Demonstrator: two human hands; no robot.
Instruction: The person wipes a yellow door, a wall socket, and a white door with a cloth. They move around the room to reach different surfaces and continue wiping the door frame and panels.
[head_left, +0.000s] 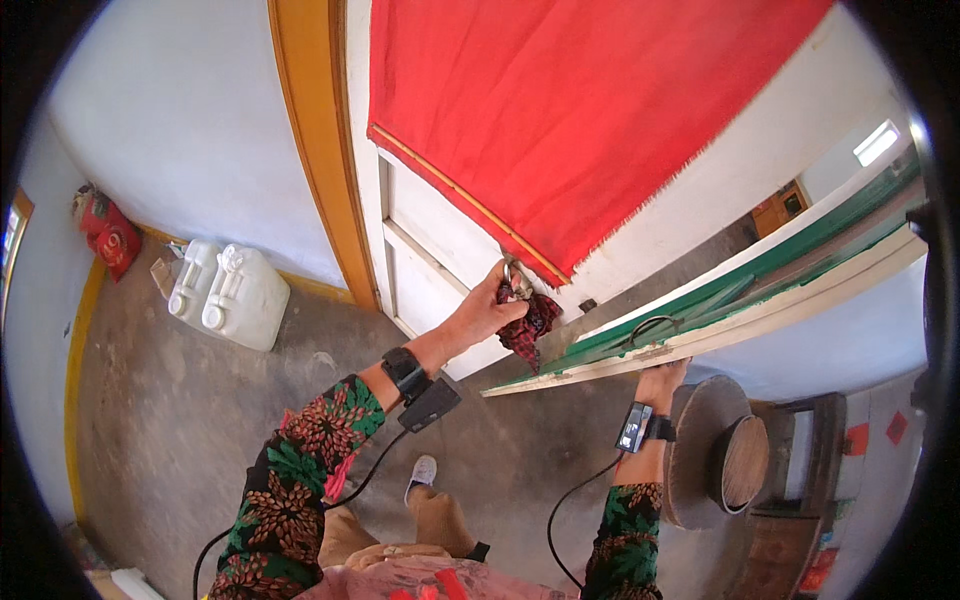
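Note:
My left hand (501, 304) is closed around a dark red-and-black checked cloth (531, 330) at the edge of a white door leaf (427, 199). A metal ring (508, 271) shows at my fingers; whether the cloth is tied to it, I cannot tell. Over the upper part of this leaf hangs a red cloth curtain (555, 112) with a thin wooden rod (472, 206) along its lower edge. To the right, my right hand (664, 379) is at a second door leaf, green and white (720, 311), which bears a metal ring handle (651, 326). That leaf hides most of my right fingers.
Two white plastic jerrycans (244, 300) stand against the left wall, with a red bag (112, 236) beyond them. On the right are a round wooden board (694, 450), a round container with a wooden lid (746, 461) and a dark wooden cabinet (784, 547). Cables hang from both wrist devices.

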